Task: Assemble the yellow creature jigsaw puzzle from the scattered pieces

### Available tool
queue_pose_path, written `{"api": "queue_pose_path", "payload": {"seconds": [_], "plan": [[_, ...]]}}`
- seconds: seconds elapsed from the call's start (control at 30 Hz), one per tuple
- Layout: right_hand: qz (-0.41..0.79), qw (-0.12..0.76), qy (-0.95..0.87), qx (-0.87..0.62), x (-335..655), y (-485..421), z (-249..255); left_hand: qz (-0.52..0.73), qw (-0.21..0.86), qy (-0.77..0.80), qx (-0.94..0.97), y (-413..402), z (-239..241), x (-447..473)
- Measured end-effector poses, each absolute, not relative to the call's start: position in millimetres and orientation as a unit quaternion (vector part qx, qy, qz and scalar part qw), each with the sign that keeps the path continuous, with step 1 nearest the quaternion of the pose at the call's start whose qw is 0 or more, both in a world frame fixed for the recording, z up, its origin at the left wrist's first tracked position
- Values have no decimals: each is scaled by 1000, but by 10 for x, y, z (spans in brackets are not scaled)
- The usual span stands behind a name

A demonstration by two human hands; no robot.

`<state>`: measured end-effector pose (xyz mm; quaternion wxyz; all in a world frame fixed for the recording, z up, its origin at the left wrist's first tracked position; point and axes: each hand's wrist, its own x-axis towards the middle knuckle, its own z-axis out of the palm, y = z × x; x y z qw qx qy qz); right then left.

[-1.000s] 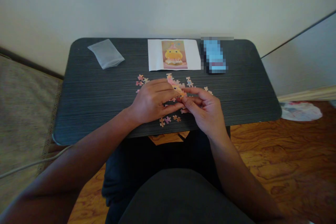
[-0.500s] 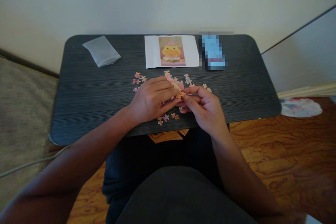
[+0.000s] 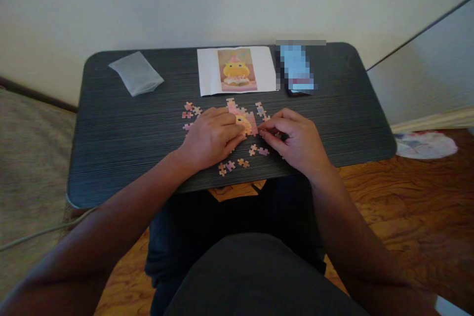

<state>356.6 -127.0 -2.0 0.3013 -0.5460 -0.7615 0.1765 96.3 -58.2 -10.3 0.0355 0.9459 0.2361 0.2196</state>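
My left hand [image 3: 211,137] lies on the dark table [image 3: 122,128], its fingers stretched flat over a small joined patch of puzzle pieces [image 3: 247,122] showing yellow and pink. My right hand [image 3: 298,140] rests just right of that patch. Its fingers are curled and pinched together, and the tips touch the patch's right edge; what they hold, if anything, is hidden. Loose puzzle pieces [image 3: 232,164] lie scattered around both hands, some by the near edge and some to the left [image 3: 188,110]. A reference picture [image 3: 237,70] of a yellow figure lies behind the hands.
A clear plastic bag [image 3: 136,73] lies at the table's back left. A blurred blue object [image 3: 296,69] sits right of the picture. The wall is close behind the table. Wooden floor and a crumpled bag [image 3: 425,144] are on the right, carpet on the left.
Both hands have come down from a raised pinch onto the table. The orange piece they held between them now sits at the joined patch, and my right hand has turned palm down.
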Motion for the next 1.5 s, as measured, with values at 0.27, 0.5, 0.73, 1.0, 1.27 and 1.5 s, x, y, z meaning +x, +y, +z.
{"api": "queue_pose_path", "payload": {"seconds": [0.27,0.5,0.73,1.0,1.27,1.5], "plan": [[172,254,-790,-531,3506,-1145,-71,203,26,240,949,-593,-111,994],[169,238,-799,-525,3475,-1118,-61,199,24,241,950,-595,-107,1014],[152,216,-809,-526,3476,-1103,-53,195,28,251,948,-610,-127,1016],[138,204,-815,-524,3487,-1082,-49,205,43,249,945,-598,-129,1009],[158,231,-809,-517,3505,-1123,-84,192,37,248,949,-619,-110,977],[169,250,-802,-516,3497,-1151,-133,174,16,231,957,-611,-113,962]]}}
